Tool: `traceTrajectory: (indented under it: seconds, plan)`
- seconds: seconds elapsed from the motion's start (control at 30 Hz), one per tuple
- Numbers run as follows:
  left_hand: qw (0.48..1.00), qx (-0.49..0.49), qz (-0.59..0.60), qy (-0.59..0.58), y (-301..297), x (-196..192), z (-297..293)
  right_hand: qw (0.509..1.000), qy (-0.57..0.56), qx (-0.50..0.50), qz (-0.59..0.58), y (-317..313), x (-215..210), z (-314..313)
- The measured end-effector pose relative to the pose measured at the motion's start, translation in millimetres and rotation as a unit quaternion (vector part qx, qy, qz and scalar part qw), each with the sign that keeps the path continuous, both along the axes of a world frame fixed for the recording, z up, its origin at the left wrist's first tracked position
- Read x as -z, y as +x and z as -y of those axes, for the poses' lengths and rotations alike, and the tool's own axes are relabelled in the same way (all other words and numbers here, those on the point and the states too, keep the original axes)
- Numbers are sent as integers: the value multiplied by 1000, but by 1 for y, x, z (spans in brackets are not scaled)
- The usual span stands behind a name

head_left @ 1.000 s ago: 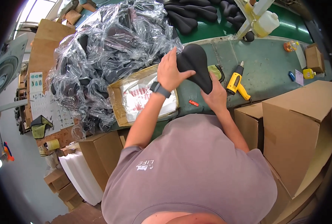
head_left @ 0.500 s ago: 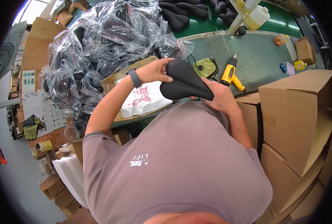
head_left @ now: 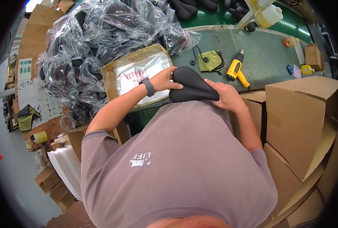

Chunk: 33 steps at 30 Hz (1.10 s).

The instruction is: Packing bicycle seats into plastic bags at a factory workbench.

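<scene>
A black bicycle saddle (head_left: 192,86) is held close in front of my chest, with its wide end to the left and its narrow nose to the right. My left hand (head_left: 168,80) grips the wide end, thumb on top. At the nose, my right hand (head_left: 228,95) is closed round the edge; its fingertips under the saddle are hidden. Behind my left wrist lies an open cardboard box (head_left: 109,81) with white plastic bags (head_left: 133,78) in it. A green cloth (head_left: 210,62) and a yellow heat gun (head_left: 236,68) rest on the bench beyond the saddle.
A heap of saddles in clear plastic wrap (head_left: 100,34) covers the bench's left part. Bare saddles (head_left: 184,9) lie on the green surface at the back. Large cardboard boxes (head_left: 294,121) stand close on my right. A plastic jug (head_left: 269,17) is at the far right.
Both hands have brought the saddle slightly nearer my chest and tilted its near side down. The view has shifted, and more of the open box now shows.
</scene>
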<state>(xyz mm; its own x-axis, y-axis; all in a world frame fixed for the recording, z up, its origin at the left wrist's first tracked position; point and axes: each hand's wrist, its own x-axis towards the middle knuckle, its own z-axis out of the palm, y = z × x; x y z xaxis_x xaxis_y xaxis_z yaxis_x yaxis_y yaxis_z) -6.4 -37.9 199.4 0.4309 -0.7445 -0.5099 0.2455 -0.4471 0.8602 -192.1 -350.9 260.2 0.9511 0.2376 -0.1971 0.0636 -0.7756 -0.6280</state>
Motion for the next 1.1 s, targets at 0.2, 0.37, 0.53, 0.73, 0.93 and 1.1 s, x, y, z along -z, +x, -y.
traceTrajectory:
  seconds: [0.2,0.37,0.53,0.73,0.93,1.1]
  plan:
    - [980,-25,194,28,-16,45,9,997,-77,-14,-5,1,10,-1]
    - [997,-51,-12,-63,7,102,7,998,-25,57,-30,-6,32,-6]
    - [859,-301,294,293,16,224,-41,936,209,267,-94,-15,116,-8]
    - [880,-191,291,323,0,265,-65,303,739,439,-411,-59,220,36]
    - [829,-215,377,353,-29,240,-43,369,646,530,-406,-34,270,48]
    - [864,-276,297,298,-20,258,-56,459,572,533,-422,-17,274,37]
